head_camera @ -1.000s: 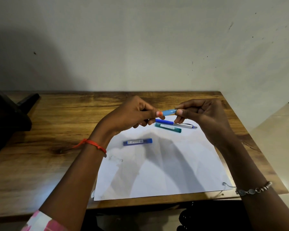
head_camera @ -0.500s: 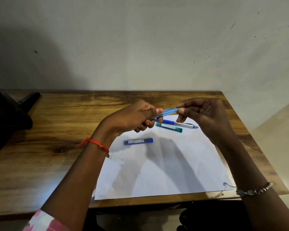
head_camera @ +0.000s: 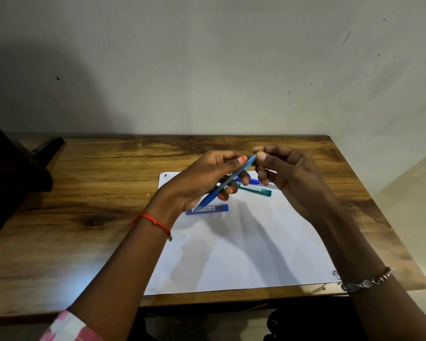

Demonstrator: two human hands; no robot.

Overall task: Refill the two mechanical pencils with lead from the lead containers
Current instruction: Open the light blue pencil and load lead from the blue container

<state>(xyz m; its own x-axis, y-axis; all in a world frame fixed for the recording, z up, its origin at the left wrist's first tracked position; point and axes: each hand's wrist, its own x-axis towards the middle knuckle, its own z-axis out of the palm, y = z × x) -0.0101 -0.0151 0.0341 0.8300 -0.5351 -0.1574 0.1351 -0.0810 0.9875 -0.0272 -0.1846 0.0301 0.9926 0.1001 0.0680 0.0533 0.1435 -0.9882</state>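
My left hand (head_camera: 202, 178) grips the light blue pencil (head_camera: 228, 182): thumb pressed along the top of the barrel, other fingers curled under it. The pencil is up off the table and slants, its tip pointing near-left and down, its back end far-right and higher. The tip sits in line with the left end of the blue lead container (head_camera: 214, 208); I can't tell if they touch.

My right hand (head_camera: 293, 178) has its fingers curled, with thumb and forefinger pinching the back end of the same pencil. There is a small pale bit inside the curled fingers, too small to tell what it is.

The blue lead container lies flat on the white paper (head_camera: 244, 242), just near of my left fingers. The teal lead container (head_camera: 255, 189) also lies flat on the paper, to the right and farther off, between my two hands. The dark blue pencil (head_camera: 256, 181) lies just beyond the teal one, mostly hidden by fingers from both hands, so only a short blue stretch shows.

The paper sits on the right half of the wooden table (head_camera: 84, 193), its near edge close to the table edge. There is a red thread (head_camera: 153, 219) on my left wrist and a beaded bracelet (head_camera: 369, 280) on the right. A dark object (head_camera: 10, 168) sits at the far left, cut off by the frame.
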